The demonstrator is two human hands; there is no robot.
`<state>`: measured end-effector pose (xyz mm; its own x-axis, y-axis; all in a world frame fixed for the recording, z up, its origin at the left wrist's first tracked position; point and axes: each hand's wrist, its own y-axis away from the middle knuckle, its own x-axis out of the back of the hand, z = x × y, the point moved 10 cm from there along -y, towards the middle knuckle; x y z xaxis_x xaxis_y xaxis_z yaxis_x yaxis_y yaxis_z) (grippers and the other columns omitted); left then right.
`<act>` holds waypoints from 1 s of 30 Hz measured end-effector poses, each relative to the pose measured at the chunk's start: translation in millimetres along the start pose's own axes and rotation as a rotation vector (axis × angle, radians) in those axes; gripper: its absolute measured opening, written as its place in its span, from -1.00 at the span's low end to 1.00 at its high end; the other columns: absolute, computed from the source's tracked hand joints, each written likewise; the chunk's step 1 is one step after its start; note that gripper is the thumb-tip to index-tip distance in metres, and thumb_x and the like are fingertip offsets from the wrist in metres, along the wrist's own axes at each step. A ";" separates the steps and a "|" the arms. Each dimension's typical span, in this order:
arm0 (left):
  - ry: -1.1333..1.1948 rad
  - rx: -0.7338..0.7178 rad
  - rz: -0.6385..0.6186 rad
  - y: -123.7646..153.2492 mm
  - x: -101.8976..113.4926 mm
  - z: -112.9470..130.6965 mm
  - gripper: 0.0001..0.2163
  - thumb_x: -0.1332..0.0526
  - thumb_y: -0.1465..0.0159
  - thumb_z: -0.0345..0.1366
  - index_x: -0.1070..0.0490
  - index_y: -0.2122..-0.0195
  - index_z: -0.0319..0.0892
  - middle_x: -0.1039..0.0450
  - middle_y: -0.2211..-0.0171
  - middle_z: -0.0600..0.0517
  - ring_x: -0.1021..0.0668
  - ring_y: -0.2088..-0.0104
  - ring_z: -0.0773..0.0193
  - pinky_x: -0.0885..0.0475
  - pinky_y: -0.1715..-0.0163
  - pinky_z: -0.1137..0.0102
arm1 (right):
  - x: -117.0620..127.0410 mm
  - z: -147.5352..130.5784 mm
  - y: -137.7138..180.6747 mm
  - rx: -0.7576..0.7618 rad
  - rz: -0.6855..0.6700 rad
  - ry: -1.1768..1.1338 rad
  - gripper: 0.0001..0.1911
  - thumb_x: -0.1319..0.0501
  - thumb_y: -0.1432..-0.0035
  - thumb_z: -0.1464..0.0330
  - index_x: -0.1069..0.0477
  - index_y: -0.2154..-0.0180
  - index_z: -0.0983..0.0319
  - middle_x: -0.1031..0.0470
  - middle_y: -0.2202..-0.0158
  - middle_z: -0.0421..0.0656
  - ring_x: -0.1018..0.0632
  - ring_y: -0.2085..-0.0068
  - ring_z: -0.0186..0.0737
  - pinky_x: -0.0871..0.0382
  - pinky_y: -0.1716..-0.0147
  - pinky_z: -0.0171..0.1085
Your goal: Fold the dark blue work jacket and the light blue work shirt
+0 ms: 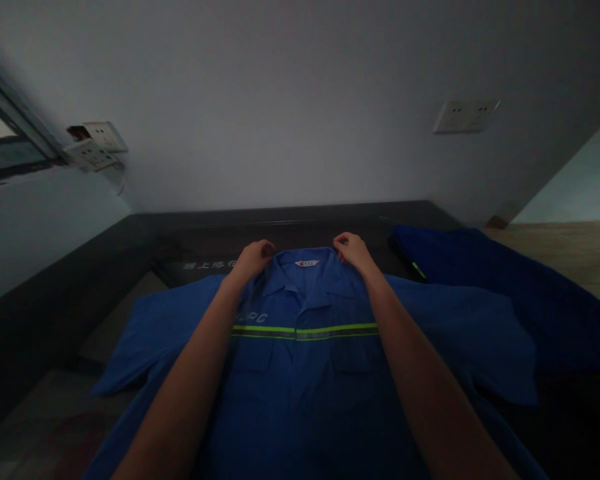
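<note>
A blue short-sleeved work shirt (pixel 300 373) lies spread front side up, its collar toward the wall and both sleeves stretched out sideways. Across its chest runs a yellow-green and grey reflective stripe, and a white label (pixel 307 263) shows inside the neck. My left hand (pixel 254 259) is closed in a pinch on the shirt at the left side of the collar. At the collar's right side, my right hand (pixel 351 249) pinches the fabric between thumb and fingers. My forearms cover parts of the chest and the lettering there.
Dark blue folded cloth (pixel 480 267) lies to the right, partly under the right sleeve. The dark surface beneath has a raised edge (pixel 280 215) along the wall. Wall sockets (pixel 466 116) are at the upper right, with more sockets (pixel 97 143) at the left beside a window frame.
</note>
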<state>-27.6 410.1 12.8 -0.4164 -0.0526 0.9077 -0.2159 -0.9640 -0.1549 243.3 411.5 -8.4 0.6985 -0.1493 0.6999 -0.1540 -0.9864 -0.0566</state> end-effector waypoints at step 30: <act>-0.191 -0.020 0.235 17.5 -14.0 31.1 -0.65 -0.11 -0.28 -0.27 -0.28 -0.10 -0.11 -0.29 -0.10 -0.16 -0.31 -0.12 0.04 -0.19 -0.08 0.16 | -21.0 -93.3 55.7 0.459 -0.236 -0.023 -0.81 -0.17 -0.12 0.46 -0.55 0.25 0.28 -0.59 0.28 -0.11 -0.56 0.25 -0.26 -0.38 0.23 -0.34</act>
<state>1.9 385.9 9.5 -0.2834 -0.3234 0.9029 -0.1515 -0.9145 -0.3751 154.9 366.1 40.1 0.6931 0.0846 0.7159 0.3287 -0.9209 -0.2094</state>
